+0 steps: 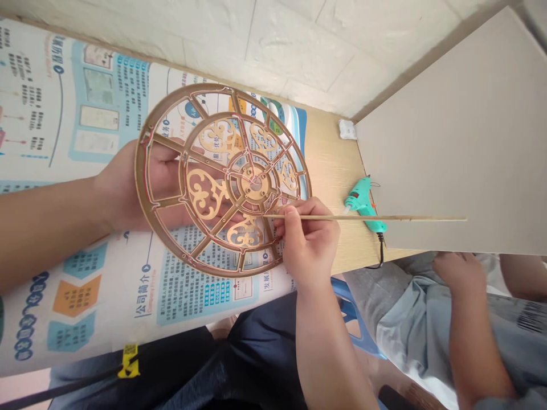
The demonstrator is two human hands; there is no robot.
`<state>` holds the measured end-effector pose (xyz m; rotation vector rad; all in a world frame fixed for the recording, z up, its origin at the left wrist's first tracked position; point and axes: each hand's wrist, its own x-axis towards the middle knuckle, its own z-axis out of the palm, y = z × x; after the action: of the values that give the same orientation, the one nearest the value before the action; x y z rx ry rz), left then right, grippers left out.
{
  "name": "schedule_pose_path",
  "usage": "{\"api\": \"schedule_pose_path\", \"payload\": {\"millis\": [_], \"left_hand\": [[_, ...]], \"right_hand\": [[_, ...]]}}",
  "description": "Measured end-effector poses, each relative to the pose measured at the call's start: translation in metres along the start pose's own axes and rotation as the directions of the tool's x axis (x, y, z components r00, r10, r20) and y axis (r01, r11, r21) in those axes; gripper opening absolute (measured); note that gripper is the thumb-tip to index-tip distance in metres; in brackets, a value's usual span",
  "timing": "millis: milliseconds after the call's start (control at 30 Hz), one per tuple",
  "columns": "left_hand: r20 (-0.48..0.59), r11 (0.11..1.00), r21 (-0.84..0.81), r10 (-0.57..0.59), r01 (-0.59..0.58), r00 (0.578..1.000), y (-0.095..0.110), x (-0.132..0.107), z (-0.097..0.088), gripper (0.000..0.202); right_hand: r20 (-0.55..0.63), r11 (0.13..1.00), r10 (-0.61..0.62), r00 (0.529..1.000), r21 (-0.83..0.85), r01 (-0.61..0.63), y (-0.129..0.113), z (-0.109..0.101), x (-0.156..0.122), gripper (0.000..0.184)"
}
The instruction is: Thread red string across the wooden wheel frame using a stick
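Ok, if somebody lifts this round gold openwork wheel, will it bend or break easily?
The openwork wheel probably feels light for its size, being mostly thin spokes and gaps. It looks stiff: the left hand holds it up without visible sagging. The narrow scrolls may snap if twisted.

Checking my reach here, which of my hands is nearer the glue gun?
Right hand: it holds a thin stick and sits just left of the glue gun. The left hand is farther away, at the far side of the round frame.
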<state>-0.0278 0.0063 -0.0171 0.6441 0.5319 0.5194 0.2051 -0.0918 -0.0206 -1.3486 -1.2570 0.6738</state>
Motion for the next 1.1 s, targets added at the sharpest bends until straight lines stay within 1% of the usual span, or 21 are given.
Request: {"api": "schedule_pose_path", "payload": {"millis": [100,167,267,367,400,467,567,700,800,867,967,1100], "left_hand": [[-0.04,1.0,0.01,-0.003,0.004,0.999,0.001,0.0,-0.003,0.063],[-0.061,1.0,0.007,-0.01,0.01,0.998,0.001,-0.001,-0.005,0.066],[-0.088,1.0,0.019,0.007,-0.005,0.996,0.001,-0.001,-0.004,0.069],[-0.08,1.0,0.023,0.013,-0.011,0.997,0.0,0.0,-0.001,0.072],[-0.072,1.0,0.016,0.01,-0.009,0.997,0.0,0.0,-0.001,0.074],[-0.053,1.0,-0.002,0.012,-0.012,0.998,-0.001,0.001,-0.002,0.075],[-0.042,1.0,-0.013,0.014,-0.014,0.999,-0.001,0.001,-0.002,0.072],[-0.009,1.0,0.013,0.014,-0.014,1.0,0.001,-0.002,0.003,0.067],[-0.041,0.999,0.029,0.026,-0.025,0.999,0.002,-0.003,0.005,0.065],[-0.046,0.999,0.032,0.019,-0.017,0.999,0.002,-0.003,0.004,0.067],[-0.008,1.0,0.014,-0.013,0.014,1.0,0.001,0.001,0.0,0.071],[0.016,1.0,-0.023,-0.012,0.012,1.0,-0.001,0.004,-0.004,0.067]], "right_hand": [[0.002,1.0,0.013,1.0,0.012,-0.013,0.0,-0.001,0.001,0.03],[0.002,0.998,0.043,0.999,0.046,-0.043,-0.001,-0.001,0.001,0.031],[-0.013,0.98,0.112,0.994,0.164,-0.109,-0.001,-0.002,0.003,0.028],[-0.041,0.948,0.154,0.987,0.288,-0.136,-0.001,-0.002,0.005,0.028],[-0.05,0.946,0.163,0.985,0.292,-0.141,-0.001,-0.002,0.005,0.029],[-0.064,0.959,0.167,0.984,0.243,-0.147,-0.001,-0.001,0.006,0.03],[-0.064,0.974,0.16,0.985,0.175,-0.147,-0.002,0.0,0.006,0.03],[-0.043,0.98,0.129,0.991,0.162,-0.12,-0.002,0.0,0.005,0.03],[-0.036,0.983,0.127,0.991,0.138,-0.121,-0.003,0.0,0.005,0.031],[-0.033,0.984,0.131,0.991,0.127,-0.125,-0.002,-0.001,0.005,0.031],[-0.033,0.983,0.136,0.99,0.126,-0.131,-0.002,-0.001,0.005,0.032],[-0.042,0.982,0.136,0.99,0.135,-0.129,-0.004,-0.001,0.005,0.029]]}}
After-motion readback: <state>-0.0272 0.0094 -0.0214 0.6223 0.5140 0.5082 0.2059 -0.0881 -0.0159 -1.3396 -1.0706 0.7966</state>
